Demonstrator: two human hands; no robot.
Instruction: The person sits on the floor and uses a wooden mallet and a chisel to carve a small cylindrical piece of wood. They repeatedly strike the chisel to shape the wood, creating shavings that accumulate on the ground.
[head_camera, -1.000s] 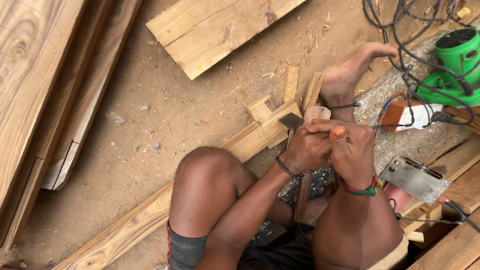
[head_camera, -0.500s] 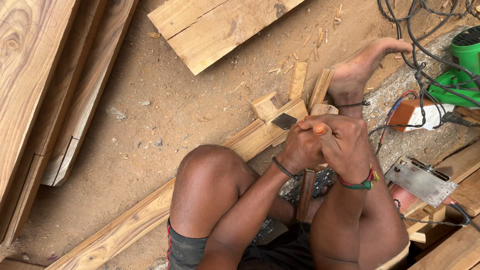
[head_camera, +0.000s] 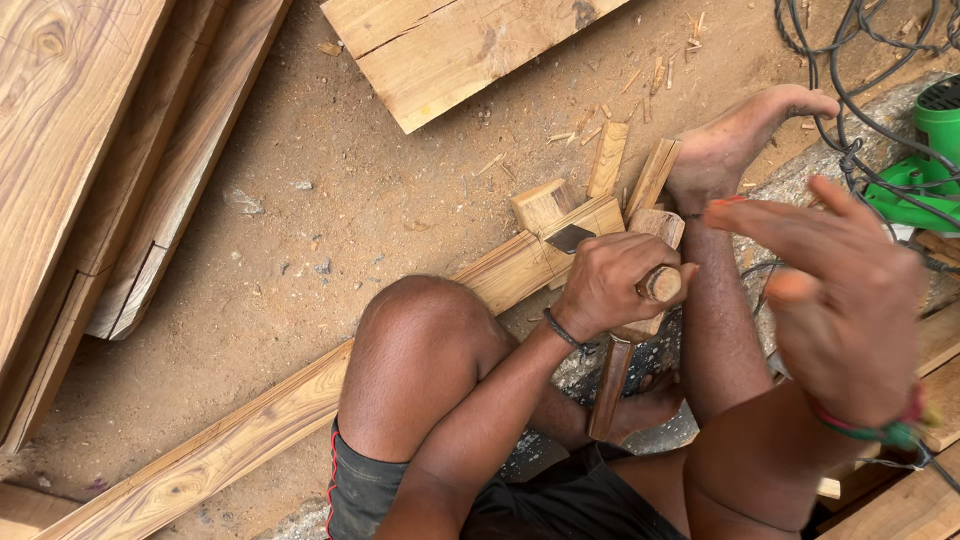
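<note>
My left hand (head_camera: 612, 287) is wrapped around the wooden handle of a chisel (head_camera: 571, 238). The chisel's dark blade rests on the cut end of a long wooden rail (head_camera: 250, 432), where short blocks (head_camera: 545, 205) meet it. My right hand (head_camera: 838, 300) is raised close to the camera, blurred, with its fingers spread and nothing in it. It wears a red and green wristband. My bare foot (head_camera: 742, 135) presses beside the blocks. A dark wooden stick (head_camera: 609, 388) lies under my legs.
A green power tool (head_camera: 925, 165) and tangled black cables (head_camera: 850, 55) lie at the right. A wide board (head_camera: 450, 45) lies at the top. Thick planks (head_camera: 60, 150) are stacked along the left. Wood chips litter the sandy ground (head_camera: 330, 220).
Both hands were together on the chisel handle. My right hand has since come off it and risen toward the camera with its fingers apart. The left hand keeps its grip.
</note>
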